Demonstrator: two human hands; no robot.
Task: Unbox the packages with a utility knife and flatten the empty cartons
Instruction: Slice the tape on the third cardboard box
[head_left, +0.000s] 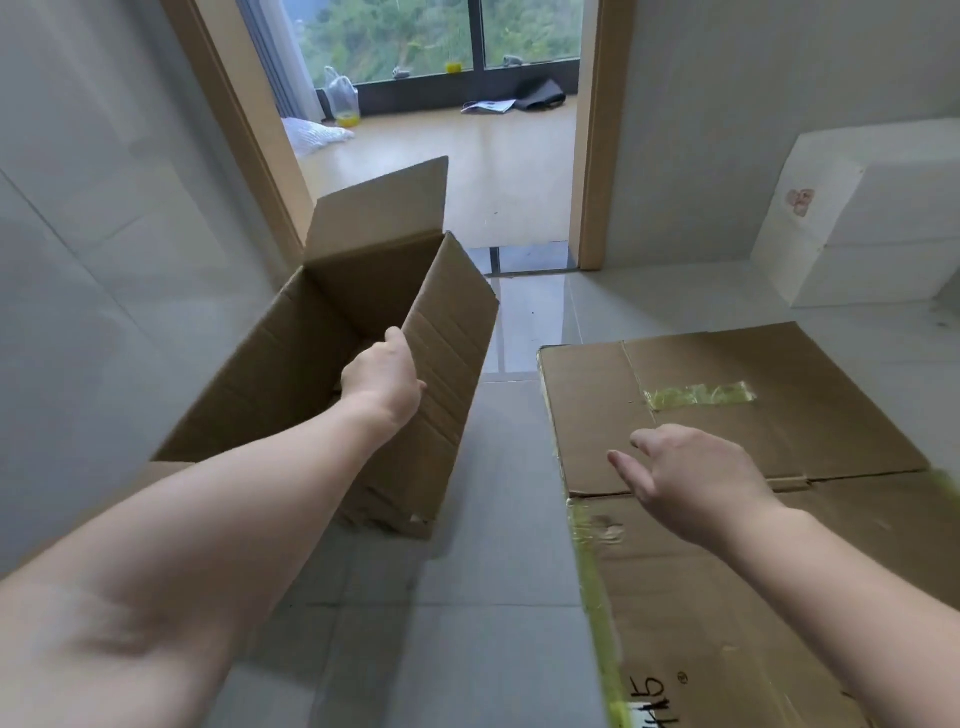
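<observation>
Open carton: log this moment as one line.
left hand grips open carton wall | right hand open over flattened carton | knife unseen

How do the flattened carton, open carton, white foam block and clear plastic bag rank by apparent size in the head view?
1. flattened carton
2. open carton
3. white foam block, though it sits farther off
4. clear plastic bag, farthest away, so unsure

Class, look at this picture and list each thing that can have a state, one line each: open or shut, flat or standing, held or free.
open carton: standing, top flaps open, held by its right wall.
flattened carton: lying flat on the floor, tape strips on it.
left hand: grips the open carton's wall.
right hand: fingers straight, holds nothing, over the flattened carton.
white block: tilted by the wall.
doorway: open.
</observation>
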